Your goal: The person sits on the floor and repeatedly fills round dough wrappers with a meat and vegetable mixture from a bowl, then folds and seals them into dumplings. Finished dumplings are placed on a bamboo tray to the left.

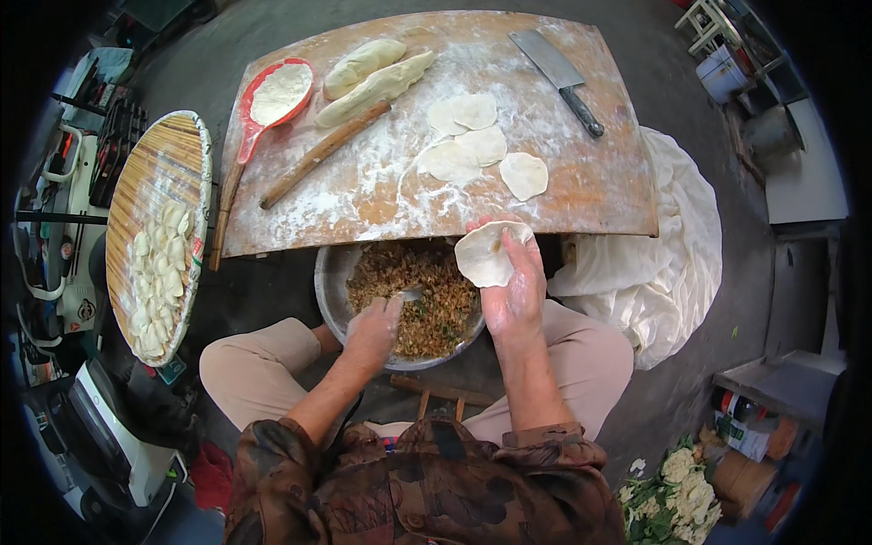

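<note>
A round dough wrapper (pixel 485 255) rests in my right hand (pixel 521 293), with the thumb pressed over its face, just off the table's front edge. My left hand (pixel 373 334) reaches into a metal basin (pixel 330 286) and grips a spoon (pixel 410 294), only part of which shows. Brown minced filling (pixel 436 320) with green bits fills the basin, which sits between my knees, partly under the table. On the floured wooden board (pixel 579 184) several flat wrappers (pixel 453 160) overlap, and one wrapper (pixel 524 176) lies apart, nearest my right hand.
On the board are a rolling pin (pixel 323 155), dough logs (pixel 378 85), a red scoop of flour (pixel 281 94) and a cleaver (pixel 555 68). Left stands a round woven tray (pixel 146 170) with several dumplings (pixel 162 272). White cloth (pixel 671 272) bulges at right. Cauliflower (pixel 681 490) lies lower right.
</note>
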A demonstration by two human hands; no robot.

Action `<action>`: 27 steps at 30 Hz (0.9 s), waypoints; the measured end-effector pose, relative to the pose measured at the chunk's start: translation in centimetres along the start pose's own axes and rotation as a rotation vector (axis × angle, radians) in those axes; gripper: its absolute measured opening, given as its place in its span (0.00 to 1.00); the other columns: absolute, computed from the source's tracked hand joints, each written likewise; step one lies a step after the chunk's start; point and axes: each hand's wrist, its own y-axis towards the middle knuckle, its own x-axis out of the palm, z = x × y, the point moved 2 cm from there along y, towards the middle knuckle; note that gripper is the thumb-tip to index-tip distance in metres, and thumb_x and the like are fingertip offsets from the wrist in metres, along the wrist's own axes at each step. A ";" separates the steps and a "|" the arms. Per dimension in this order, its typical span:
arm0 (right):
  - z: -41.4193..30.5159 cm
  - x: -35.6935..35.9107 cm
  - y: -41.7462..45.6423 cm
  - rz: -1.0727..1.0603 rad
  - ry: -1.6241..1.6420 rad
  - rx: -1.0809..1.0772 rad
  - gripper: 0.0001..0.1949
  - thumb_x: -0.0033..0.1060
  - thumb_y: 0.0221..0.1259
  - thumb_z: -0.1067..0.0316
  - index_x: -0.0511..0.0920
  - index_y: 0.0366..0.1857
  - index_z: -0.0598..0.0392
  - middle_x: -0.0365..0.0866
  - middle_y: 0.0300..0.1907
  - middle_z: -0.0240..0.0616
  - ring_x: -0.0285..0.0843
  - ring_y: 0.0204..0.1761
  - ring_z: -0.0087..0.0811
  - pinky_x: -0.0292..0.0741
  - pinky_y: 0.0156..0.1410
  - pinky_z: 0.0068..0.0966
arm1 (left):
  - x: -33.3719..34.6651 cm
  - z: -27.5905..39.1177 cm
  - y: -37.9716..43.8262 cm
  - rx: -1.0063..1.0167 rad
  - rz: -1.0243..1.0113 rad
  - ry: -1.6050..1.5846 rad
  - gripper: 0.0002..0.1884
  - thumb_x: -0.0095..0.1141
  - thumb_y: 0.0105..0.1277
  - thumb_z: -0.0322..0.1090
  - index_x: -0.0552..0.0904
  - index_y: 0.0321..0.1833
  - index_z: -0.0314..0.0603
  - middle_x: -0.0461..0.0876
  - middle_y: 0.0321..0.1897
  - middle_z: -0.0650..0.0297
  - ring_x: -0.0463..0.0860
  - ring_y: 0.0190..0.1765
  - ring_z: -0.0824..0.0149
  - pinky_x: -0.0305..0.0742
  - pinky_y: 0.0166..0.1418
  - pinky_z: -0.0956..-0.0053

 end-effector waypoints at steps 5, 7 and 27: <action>0.0 0.2 -0.1 0.055 0.016 -0.007 0.15 0.54 0.68 0.73 0.70 0.56 0.59 0.78 0.53 0.49 0.77 0.59 0.48 0.74 0.67 0.44 | 2.8 3.9 3.9 0.069 -0.066 -0.062 0.16 0.51 0.62 0.26 0.74 0.54 0.33 0.78 0.36 0.51 0.84 0.37 0.54 0.81 0.36 0.62; -0.2 0.1 -0.1 0.082 0.015 -0.011 0.15 0.54 0.69 0.73 0.70 0.57 0.58 0.78 0.52 0.49 0.77 0.58 0.47 0.74 0.67 0.45 | 4.0 4.9 4.8 0.041 -0.219 -0.045 0.19 0.51 0.60 0.24 0.73 0.56 0.29 0.78 0.38 0.47 0.83 0.38 0.49 0.80 0.38 0.58; 0.1 -0.4 0.2 0.049 0.054 0.001 0.18 0.55 0.68 0.72 0.68 0.60 0.59 0.77 0.54 0.51 0.77 0.58 0.46 0.73 0.67 0.43 | 5.7 -1.0 1.8 -0.202 -0.676 -0.951 0.15 0.51 0.71 0.35 0.82 0.54 0.34 0.82 0.28 0.62 0.79 0.29 0.68 0.74 0.35 0.72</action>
